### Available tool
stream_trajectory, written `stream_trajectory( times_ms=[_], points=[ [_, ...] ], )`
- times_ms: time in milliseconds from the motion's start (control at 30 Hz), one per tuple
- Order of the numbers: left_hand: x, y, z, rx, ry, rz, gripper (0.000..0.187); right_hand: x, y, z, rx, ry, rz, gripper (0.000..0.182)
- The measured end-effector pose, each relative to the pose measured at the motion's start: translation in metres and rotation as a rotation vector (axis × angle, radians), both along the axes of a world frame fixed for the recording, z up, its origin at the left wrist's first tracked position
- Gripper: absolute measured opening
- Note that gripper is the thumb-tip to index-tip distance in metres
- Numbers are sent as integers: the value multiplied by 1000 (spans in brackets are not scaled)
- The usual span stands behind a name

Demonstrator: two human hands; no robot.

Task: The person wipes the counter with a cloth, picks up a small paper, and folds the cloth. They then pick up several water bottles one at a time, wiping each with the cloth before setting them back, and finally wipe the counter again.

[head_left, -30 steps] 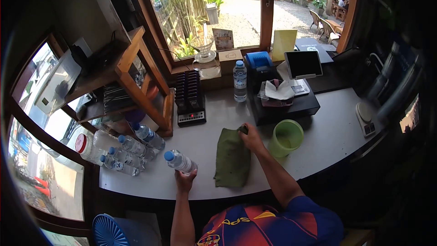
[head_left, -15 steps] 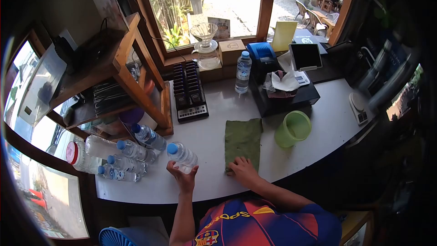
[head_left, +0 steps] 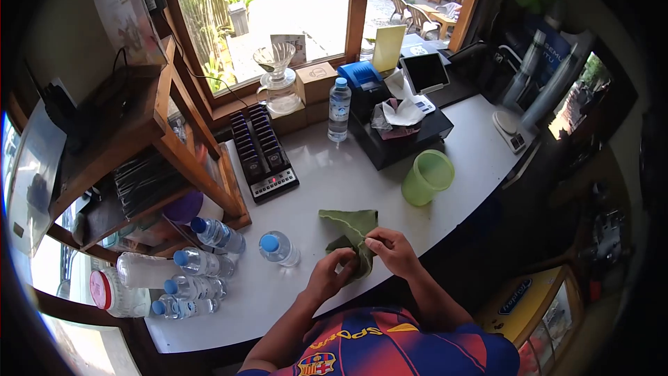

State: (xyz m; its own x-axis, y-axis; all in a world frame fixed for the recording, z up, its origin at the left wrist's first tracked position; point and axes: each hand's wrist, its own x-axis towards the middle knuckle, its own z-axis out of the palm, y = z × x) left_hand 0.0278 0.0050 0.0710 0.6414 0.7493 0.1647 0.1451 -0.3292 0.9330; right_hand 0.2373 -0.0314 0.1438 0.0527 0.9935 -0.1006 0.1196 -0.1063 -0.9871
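Note:
A green cloth (head_left: 351,221) lies bunched near the front edge of the white counter, its far part spread flat. My left hand (head_left: 332,273) has its fingers curled on the cloth's near left side. My right hand (head_left: 393,249) pinches a fold of the same cloth just to the right. Left of the hands, a clear bottle with a blue cap (head_left: 280,249) stands upright, touched by neither hand. A green plastic cup (head_left: 427,178) stands beyond my right hand.
Several capped bottles (head_left: 204,263) and a red-lidded jar (head_left: 118,292) are at the left by a wooden shelf (head_left: 202,160). Farther back are a black device rack (head_left: 264,153), a water bottle (head_left: 339,111), a black cash drawer (head_left: 403,141) and a small scale (head_left: 509,131).
My left hand has let go of the clear bottle and moved right onto the cloth. The cloth, flat before, is now gathered and lifted between both hands. The view has shifted right.

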Motion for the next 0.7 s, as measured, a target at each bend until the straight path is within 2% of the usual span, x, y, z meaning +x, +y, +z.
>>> stream_trajectory(
  times_ms=[67, 100, 200, 333, 367, 467, 500, 533, 600, 633, 700],
  points=[
    [8, 0, 29, 84, -21, -37, 60, 5, -6, 1, 27, 139, -35, 19],
    [9, 1, 26, 213, 28, -63, 69, 4, -8, 6, 35, 228, -70, 18],
    [14, -14, 13, 34, -81, -159, 75, 13, -8, 22, 31, 384, -150, 19],
    [17, -24, 11, -45, 193, -149, 48, 33, 13, 38, 135, 432, -219, 20],
    [16, -32, 19, -112, 32, 31, 36, 37, 21, 48, 132, 379, -243, 20],
    [13, -23, 46, -133, 0, 290, 36, 48, 50, 77, 218, 306, -194, 23],
    [13, -11, 50, -43, 13, 360, 32, 57, 63, 75, 187, 254, -143, 24],
    [17, 0, 60, -80, 55, 448, 29, 67, 77, 65, 229, 205, -109, 24],
    [27, 24, 89, 150, 52, 607, 23, 80, 107, 45, 320, 112, -39, 24],
    [33, 34, 112, 274, 99, 650, 22, 77, 110, 64, 288, 157, -54, 22],
    [41, 42, 136, 431, 126, 717, 21, 79, 113, 83, 428, 207, -54, 20]
  ],
)
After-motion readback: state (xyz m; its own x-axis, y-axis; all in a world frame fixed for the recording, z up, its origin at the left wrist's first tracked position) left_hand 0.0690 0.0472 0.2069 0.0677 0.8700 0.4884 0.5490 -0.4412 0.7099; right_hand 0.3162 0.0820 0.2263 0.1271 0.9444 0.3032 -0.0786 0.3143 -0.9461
